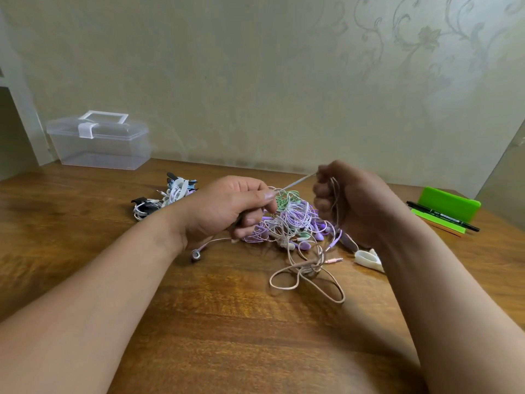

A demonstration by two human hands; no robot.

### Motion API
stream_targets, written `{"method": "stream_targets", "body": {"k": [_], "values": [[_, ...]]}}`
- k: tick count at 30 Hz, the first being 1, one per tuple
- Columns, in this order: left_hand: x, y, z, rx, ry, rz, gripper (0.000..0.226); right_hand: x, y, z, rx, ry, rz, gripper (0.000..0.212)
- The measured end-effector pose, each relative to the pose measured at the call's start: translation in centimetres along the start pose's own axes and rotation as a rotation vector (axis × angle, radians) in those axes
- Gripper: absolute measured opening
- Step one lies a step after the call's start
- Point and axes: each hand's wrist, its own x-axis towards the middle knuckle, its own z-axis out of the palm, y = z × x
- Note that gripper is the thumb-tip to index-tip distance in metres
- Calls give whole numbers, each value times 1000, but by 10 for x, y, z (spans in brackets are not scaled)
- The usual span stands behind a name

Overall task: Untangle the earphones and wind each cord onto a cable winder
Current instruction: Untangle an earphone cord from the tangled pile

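Left hand (227, 206) — fingers curled, pinching a pale pink cord (297, 183). Right hand (349, 203) — gripping the same cord, pulling it taut above the earphone tangle (295, 223) lying on the wooden table (227, 336). White cable winder (368, 258) lying beside the right wrist.

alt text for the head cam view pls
A person's left hand and right hand stretch a pale cord taut above a tangle of purple, green and white earphones on a wooden table. A clear box stands at the back left.
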Motion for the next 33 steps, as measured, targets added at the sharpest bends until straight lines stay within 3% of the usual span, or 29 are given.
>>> {"method": "stream_targets", "body": {"k": [2, 4, 8, 10, 12, 15, 17, 20, 25, 33], "values": [[-1, 0, 0, -30, -52, -13, 26, 5, -1, -3, 64, 122, -33, 24], [-2, 0, -1, -30, -64, -23, 27, 6, -2, -8, -29, 205, -62, 22], [-3, 2, 0, -44, -56, -17, 28, 0, 4, -4, -665, 295, -228, 27], [-4, 5, 2, -42, -72, -11, 28, -6, 4, 3, -838, 290, -395, 23], [-4, 7, 4, -54, -101, 2, 28, -12, 0, 11, -776, 81, -476, 26], [-4, 9, 5, -98, -112, 41, 27, -19, 2, 20, -553, -269, -331, 37], [-2, 8, 3, -139, -45, 73, 26, -20, 2, 17, -525, -351, -240, 33], [-1, 6, -3, -254, 20, 100, 26, -16, -2, 10, -468, -284, -228, 26], [-1, 2, 4, -204, -94, 32, 25, -8, -1, 5, -216, -104, -221, 25], [5, -8, 18, -197, -97, -22, 28, 0, 8, 5, -143, -111, -151, 24]]}}
